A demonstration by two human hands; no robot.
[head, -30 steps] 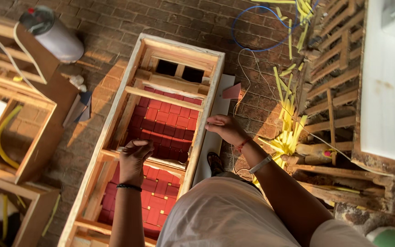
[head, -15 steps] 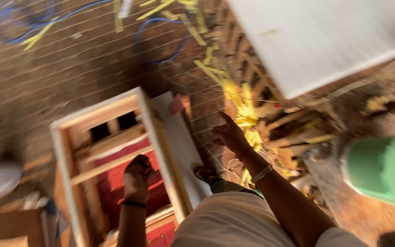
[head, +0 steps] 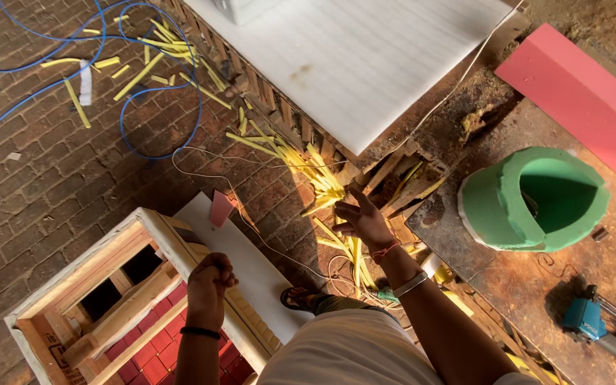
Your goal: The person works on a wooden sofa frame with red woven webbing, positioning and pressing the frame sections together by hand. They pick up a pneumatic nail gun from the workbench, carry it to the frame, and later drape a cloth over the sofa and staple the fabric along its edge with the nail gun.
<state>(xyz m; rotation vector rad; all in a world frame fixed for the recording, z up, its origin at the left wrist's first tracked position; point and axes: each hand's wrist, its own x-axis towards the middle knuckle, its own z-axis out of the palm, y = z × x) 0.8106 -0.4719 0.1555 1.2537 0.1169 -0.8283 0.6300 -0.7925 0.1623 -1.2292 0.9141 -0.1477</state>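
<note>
Yellow strips (head: 322,178) lie on the brick floor just beyond my open, empty right hand (head: 363,221). My left hand (head: 210,274), fisted, hovers over the wooden frame (head: 155,232). Overreaching risks snagging the thin wire (head: 201,175).

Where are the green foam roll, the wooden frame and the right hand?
green foam roll (head: 507,207): head view, on its outer wall.
wooden frame (head: 158,228): head view, on its top rail.
right hand (head: 363,221): head view, mid-palm, fingers spread, holding nothing.
</note>
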